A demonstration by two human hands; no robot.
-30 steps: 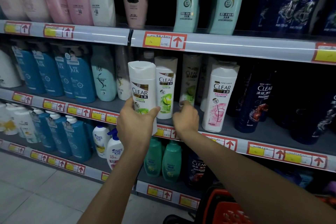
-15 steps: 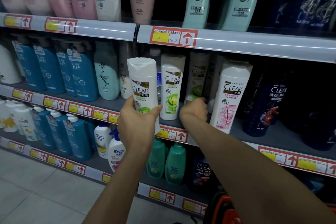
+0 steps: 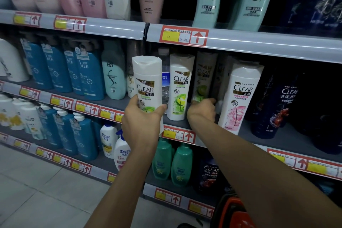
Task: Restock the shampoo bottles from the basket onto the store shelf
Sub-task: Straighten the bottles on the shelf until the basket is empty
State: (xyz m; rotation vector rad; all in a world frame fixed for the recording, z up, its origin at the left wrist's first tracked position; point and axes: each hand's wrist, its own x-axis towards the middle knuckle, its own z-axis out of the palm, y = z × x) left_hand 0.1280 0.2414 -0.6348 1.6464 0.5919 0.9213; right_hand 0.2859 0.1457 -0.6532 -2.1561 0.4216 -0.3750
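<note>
Two bare arms reach out above an orange-red plastic basket (image 3: 235, 211) low at the right; its contents are out of view. The left grip (image 3: 142, 122) is wrapped round the lower half of a white flip-cap shampoo bottle with a green CLEAR label (image 3: 148, 83). It holds the bottle upright just before the front edge of the grey middle shelf (image 3: 268, 135), likely waiting for a slot.

The right grip (image 3: 202, 110) is further in, fingers curled at the foot of a white lime-labelled bottle in the second row (image 3: 203, 77). Whether it clasps or only nudges it I cannot tell. It is probably making room between the standing green-labelled white bottle (image 3: 180, 87) and the pink-labelled white bottle (image 3: 240, 96).

Against a second ago, the right grip has gone deeper into the row, while the held bottle has hardly moved.
</note>
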